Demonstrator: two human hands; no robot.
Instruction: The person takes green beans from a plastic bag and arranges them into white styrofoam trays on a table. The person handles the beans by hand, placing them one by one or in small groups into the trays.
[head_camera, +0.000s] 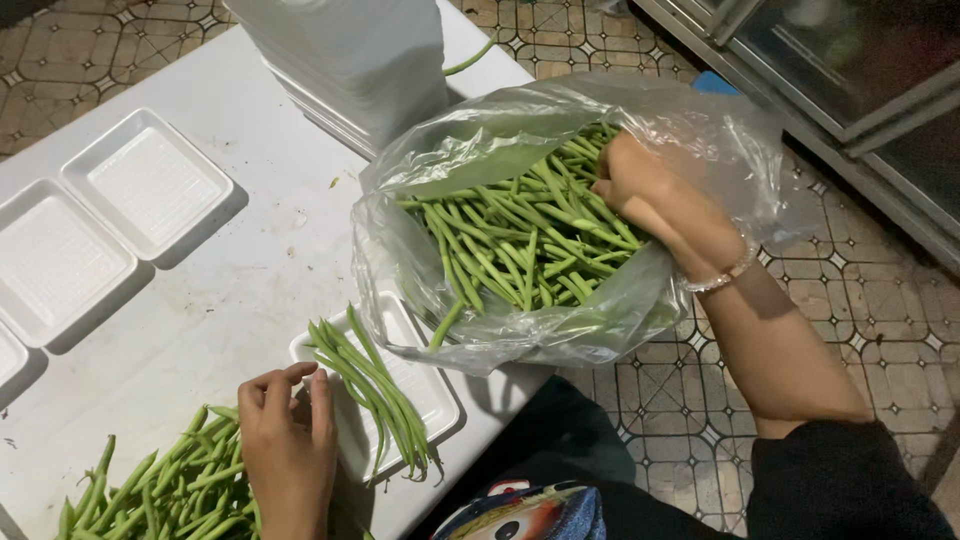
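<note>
**A:** Green beans (520, 235) fill a clear plastic bag (470, 150) at the edge of a white table (250, 290), seen from the head camera. The right hand (645, 190) reaches into the bag's mouth, fingers curled in among the beans; whether they are closed on any, I cannot tell.

**B:** And the left hand (288, 445)?

**A:** It rests flat and loose at the near rim of a white foam tray (435, 395), holding nothing. A small bunch of beans (375, 385) lies lengthwise across that tray, and a loose heap of beans (165, 485) sits just beside the hand.

**B:** What makes a tidy portion?

**A:** In my judgement, drawing beans out aligned, tips together, while the left hand steadies the light tray. Two empty foam trays (100, 220) and a tall tray stack (350, 60) wait farther back.
</note>
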